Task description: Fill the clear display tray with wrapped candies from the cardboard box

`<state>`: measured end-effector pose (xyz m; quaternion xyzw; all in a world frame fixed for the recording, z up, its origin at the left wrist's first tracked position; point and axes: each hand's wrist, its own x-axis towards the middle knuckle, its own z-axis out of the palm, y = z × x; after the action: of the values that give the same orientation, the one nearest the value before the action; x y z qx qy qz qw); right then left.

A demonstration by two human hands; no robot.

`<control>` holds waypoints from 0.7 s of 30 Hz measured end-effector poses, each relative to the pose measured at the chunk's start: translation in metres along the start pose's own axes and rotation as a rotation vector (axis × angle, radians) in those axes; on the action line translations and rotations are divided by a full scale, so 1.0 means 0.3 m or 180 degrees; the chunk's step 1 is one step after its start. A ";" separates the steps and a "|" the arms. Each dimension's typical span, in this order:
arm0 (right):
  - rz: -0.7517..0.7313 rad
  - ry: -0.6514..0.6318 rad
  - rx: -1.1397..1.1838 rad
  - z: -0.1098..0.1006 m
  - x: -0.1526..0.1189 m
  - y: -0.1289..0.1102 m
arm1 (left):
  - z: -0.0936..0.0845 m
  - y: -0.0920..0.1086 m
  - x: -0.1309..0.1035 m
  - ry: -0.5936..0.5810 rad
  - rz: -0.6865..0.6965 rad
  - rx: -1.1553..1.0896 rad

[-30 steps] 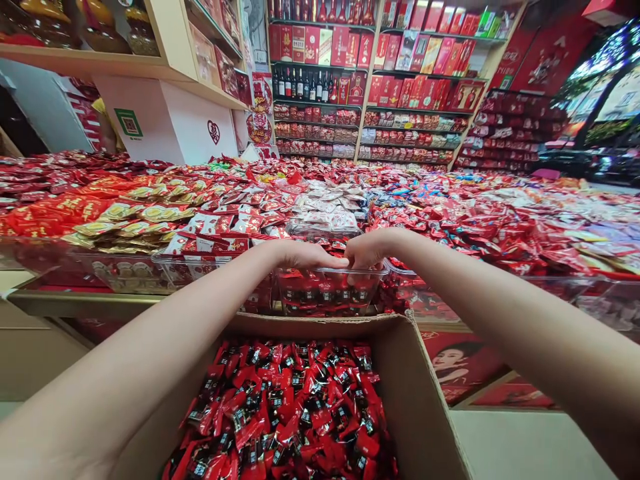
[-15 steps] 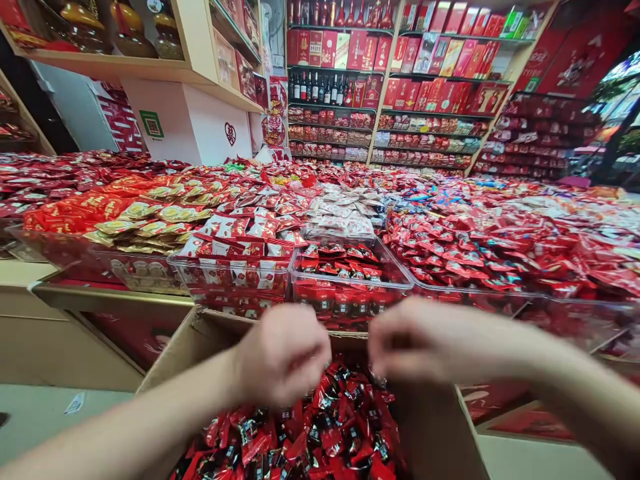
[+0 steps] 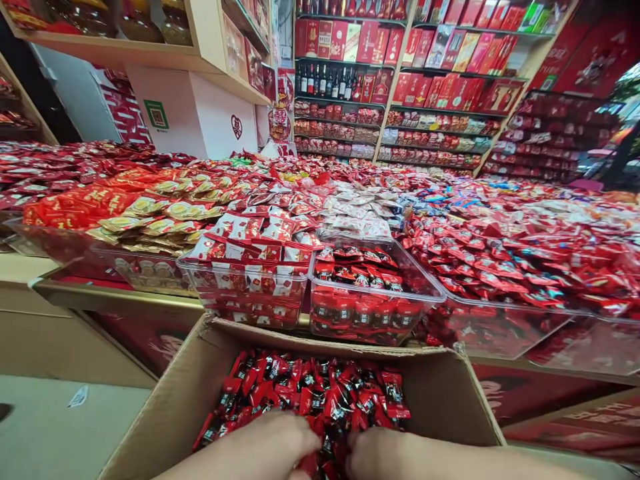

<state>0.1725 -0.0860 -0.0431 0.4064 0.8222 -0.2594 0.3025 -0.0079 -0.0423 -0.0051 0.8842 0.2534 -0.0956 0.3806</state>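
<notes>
Red and black wrapped candies fill the lower part of an open cardboard box. My left hand is down among them, its fingers curled and partly hidden by the packets. Close to its right, my right hand also touches the candies, with its fingertips out of sight. Whether either hand grips a packet cannot be made out. Just beyond the box stands a clear plastic bin with similar candies inside, their top lying below its rim at the right.
A neighbouring clear bin holds red and white packets. Gold packets lie farther left, and heaped red packets spread to the right. Shelves with boxes and bottles rise behind. A paper scrap is on the floor.
Both hands have moved down from above the box's far edge into the candies. The view has shifted, showing more of the box.
</notes>
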 end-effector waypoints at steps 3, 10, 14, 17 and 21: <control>-0.0458 0.0847 0.0709 -0.096 -0.108 0.018 | -0.064 0.049 -0.030 0.0364 -0.0373 -0.0276; -0.0996 0.1915 0.3018 -0.178 -0.223 -0.012 | -0.075 0.098 -0.024 0.0446 -0.0055 -0.2032; -0.0970 0.1986 0.4089 -0.168 -0.207 -0.011 | -0.060 0.110 0.008 0.0795 0.0345 -0.3074; -0.1015 0.2148 0.4480 -0.178 -0.211 0.002 | -0.073 0.112 0.008 0.0950 0.0467 -0.3430; -0.1232 0.2131 0.4871 -0.202 -0.238 0.017 | -0.106 0.115 0.001 0.1083 0.0453 -0.3454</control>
<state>0.1941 -0.0791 0.0479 0.4063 0.5217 -0.6563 -0.3633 0.0095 -0.0393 0.0382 0.5800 0.2638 0.2178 0.7393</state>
